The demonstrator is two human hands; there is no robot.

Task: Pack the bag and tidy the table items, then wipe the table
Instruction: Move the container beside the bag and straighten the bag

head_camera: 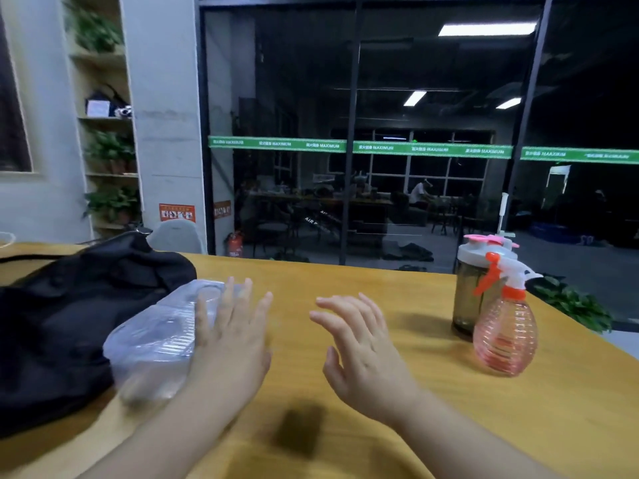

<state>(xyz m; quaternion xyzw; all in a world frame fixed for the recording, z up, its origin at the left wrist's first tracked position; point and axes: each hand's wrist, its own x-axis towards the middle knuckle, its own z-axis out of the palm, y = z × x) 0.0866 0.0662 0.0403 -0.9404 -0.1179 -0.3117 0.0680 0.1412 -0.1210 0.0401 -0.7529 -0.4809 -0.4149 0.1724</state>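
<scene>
While both my hands hover above the table [397,281], neither grips anything: the left hand [231,335] is spread flat with straight fingers against the right side of the clear plastic box [155,344], and the right hand [363,344] hangs free at about 3 o'clock from it, fingers loosely fanned and holding nothing. The box lies at about 9 o'clock from my left hand, its left edge touching the black bag [69,312], which slumps over the table's left part. The box's long axis runs from about 7 o'clock, near me, to about 1 o'clock, its far end pointing away and a little rightward; it appears tilted, lifted on the bag side, though blur keeps me from being sure. I judge the step in hand to be getting the box into the bag. To do it well, I should bring the right hand to the box's near end, take it from both sides rather than push one-handed, and find the bag's opening first, which I cannot make out. At about 3 o'clock, well apart, the pink spray bottle [505,326] stands upright just before the dark shaker bottle [473,288].
</scene>
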